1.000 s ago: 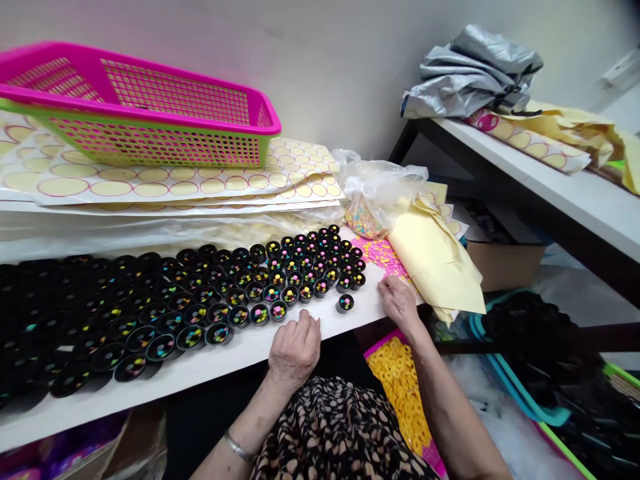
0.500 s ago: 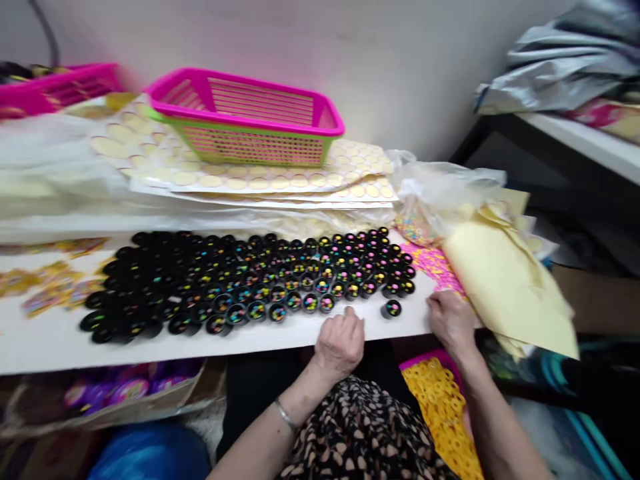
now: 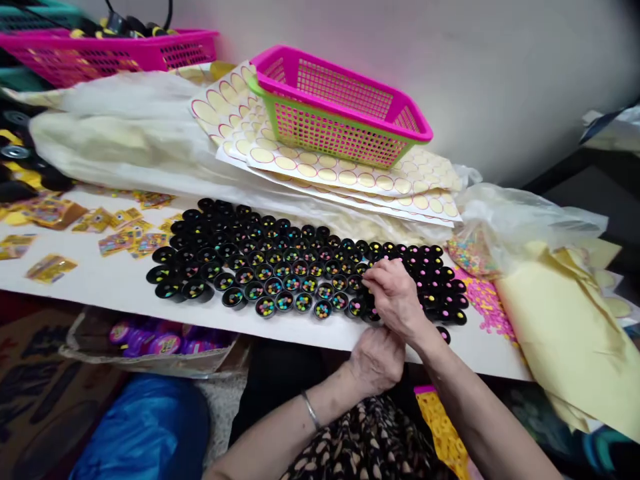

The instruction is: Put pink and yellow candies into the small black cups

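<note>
Several small black round cups (image 3: pixel 280 267) with coloured beads inside stand packed in rows on a white table (image 3: pixel 115 287). My right hand (image 3: pixel 395 293) reaches leftward over the cups near the front right of the group, fingers curled and pinched together; what they hold, if anything, is hidden. My left hand (image 3: pixel 375 360) rests at the table's front edge just below the right hand, fingers curled under. One black cup (image 3: pixel 444 333) stands apart at the right, beside my right wrist.
A pink-and-green basket (image 3: pixel 345 110) sits on stacked sticker sheets (image 3: pixel 320 167) at the back. A plastic bag of coloured beads (image 3: pixel 480 240) and yellow paper (image 3: pixel 565 327) lie right. Small yellow packets (image 3: pixel 115 237) are scattered left. A cardboard box (image 3: pixel 160 347) and a blue bag (image 3: pixel 145 427) sit under the table.
The view has swung left. My right hand moved from the pink bead pile at the right onto the cups. My left hand slid back to the table edge.
</note>
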Demonstrator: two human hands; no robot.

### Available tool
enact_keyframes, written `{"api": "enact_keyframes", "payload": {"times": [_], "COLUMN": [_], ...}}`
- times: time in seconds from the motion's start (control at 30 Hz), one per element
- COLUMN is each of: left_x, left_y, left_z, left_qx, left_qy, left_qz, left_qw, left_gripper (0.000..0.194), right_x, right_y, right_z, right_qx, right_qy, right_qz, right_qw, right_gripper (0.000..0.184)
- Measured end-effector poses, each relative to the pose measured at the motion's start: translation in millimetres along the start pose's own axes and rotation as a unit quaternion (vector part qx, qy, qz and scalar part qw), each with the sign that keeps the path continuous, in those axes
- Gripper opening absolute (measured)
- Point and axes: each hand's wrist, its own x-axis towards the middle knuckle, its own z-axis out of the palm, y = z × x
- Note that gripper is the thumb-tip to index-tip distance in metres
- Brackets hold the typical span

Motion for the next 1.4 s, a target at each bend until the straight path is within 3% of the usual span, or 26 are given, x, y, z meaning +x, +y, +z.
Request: {"api": "enact_keyframes", "payload": {"times": [0.13, 0.5, 0.73, 0.93, 1.13, 1.4], "left_x": [1.0, -0.2, 3.8, 4.5, 5.4, 22.2], "left_y": [-0.5, -0.8, -1.5, -4.1, -8.0, -9.6], "left_z": [-4.0, -4.8, -5.4, -6.7, -4.4, -10.9], "left_qx": [-0.020, -0.060, -0.042, -0.015, 0.008, 0.045], "left_qy": [0.008, 0.037, 0.074, 0.082, 0.095, 0.118], "left_qz": [-0.005, -0.011, -0.014, 0.006, 0.020, 0.058], "left_qw": [1.000, 0.997, 0.996, 0.996, 0.995, 0.990], "left_gripper": [0.022, 0.028, 0.024, 0.025, 0.027, 0.014], "right_x": [5.8, 5.4, 6.6, 11.1, 17.3, 14.7], "right_y": [7.0, -3.5, -3.8, -7.0, -6.9, -1.3], "right_z": [9.8, 12.2, 14.1, 14.6, 11.1, -0.4], "right_qx": [-0.039, -0.105, -0.142, -0.195, -0.192, -0.171], "right_qy": [-0.030, -0.086, -0.080, -0.119, -0.143, -0.107], "right_qz": [-0.006, 0.013, 0.017, -0.026, -0.018, -0.009], "right_qw": [0.999, 0.991, 0.987, 0.973, 0.971, 0.979], "right_gripper": [0.015, 0.017, 0.016, 0.013, 0.009, 0.009]}}
